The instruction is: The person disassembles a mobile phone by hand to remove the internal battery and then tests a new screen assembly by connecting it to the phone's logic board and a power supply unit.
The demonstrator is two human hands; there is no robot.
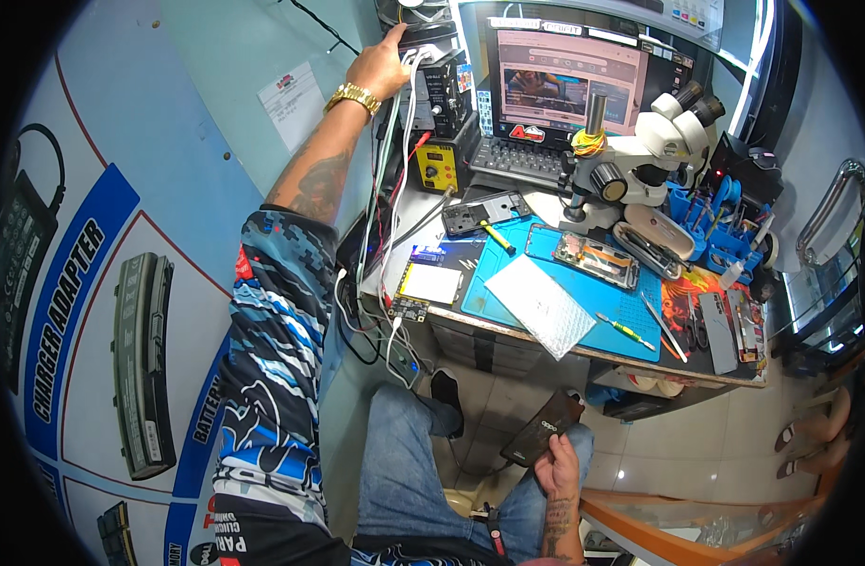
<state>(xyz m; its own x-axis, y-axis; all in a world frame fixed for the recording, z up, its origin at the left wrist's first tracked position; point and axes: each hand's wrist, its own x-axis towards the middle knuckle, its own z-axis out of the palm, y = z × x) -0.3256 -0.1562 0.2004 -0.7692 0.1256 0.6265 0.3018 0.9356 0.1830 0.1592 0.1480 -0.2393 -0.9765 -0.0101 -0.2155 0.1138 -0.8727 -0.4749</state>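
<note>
At the upper left my left hand [380,68] reaches up to a dark box with white plugs [427,45] on top of a stack of devices. Its index finger is stretched out onto the box's edge, and I see nothing held in it. Low over my right thigh, my right hand [557,464] grips a dark smartphone [543,429] by its lower end, back side up. Whether it is the whole phone or only its back cover, I cannot tell. An opened phone [593,259] with its inner parts showing lies on the blue work mat [484,283].
Near the opened phone lie a phone frame [486,214], a silvery sheet [541,304], a yellow-handled screwdriver [497,238] and tweezers [663,325]. A microscope [640,156] stands before a laptop [574,85]. White cables [409,123] hang beside a yellow-fronted station [437,168]. Blue tool holders [720,222] stand right.
</note>
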